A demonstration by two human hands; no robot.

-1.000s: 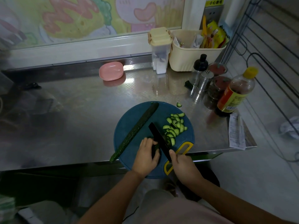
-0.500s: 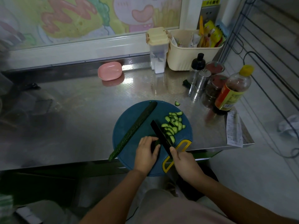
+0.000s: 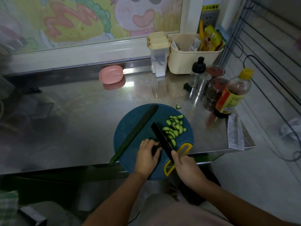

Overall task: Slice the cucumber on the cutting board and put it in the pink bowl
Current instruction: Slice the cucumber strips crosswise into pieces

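Note:
A round blue cutting board with a yellow handle hangs over the counter's front edge. A long cucumber half lies diagonally across its left side. A pile of cucumber slices sits on the right of the board. My left hand curls over a short cucumber piece, mostly hidden under the fingers. My right hand grips a black knife, whose blade stands between that piece and the slices. The pink bowl rests far back on the counter, by the wall.
One stray slice lies on the steel counter beyond the board. At the back right stand a cream basket, a lidded container, shakers, jars and an oil bottle. A paper slip lies by the right edge.
The knife has kept chopping at the short piece, and the slice pile has grown slightly. My left hand stays on the piece. The camera has shifted a little.

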